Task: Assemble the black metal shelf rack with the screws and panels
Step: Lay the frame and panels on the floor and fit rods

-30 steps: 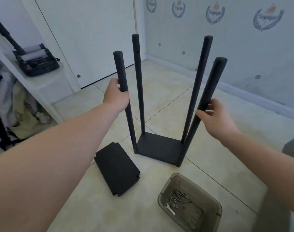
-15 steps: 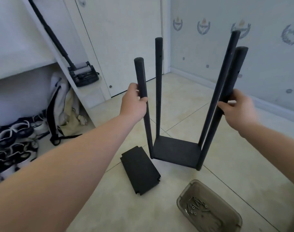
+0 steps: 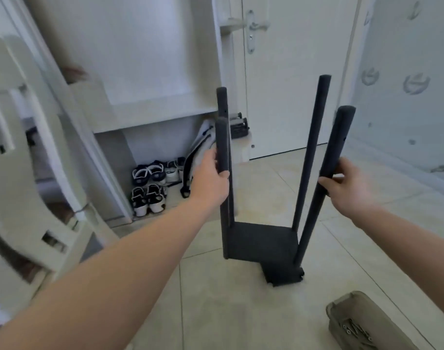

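Observation:
The black rack stands upright in front of me, a single bottom panel with several round posts rising from its corners. My left hand grips the near left post about a third of the way down. My right hand grips the near right post at a similar height. A loose black panel lies on the tiles, partly hidden behind the rack's near right corner. At the lower right a clear plastic tray holds several screws.
Pale floor tiles lie all around. A white cabinet stands left, with shoes and a bag underneath. A white chair back is close at the left edge. A white door stands behind.
The rack, held in both hands, has shifted over the loose panel, which now lies behind its near right corner. My view has swung left, bringing the cabinet, shoes and chair in.

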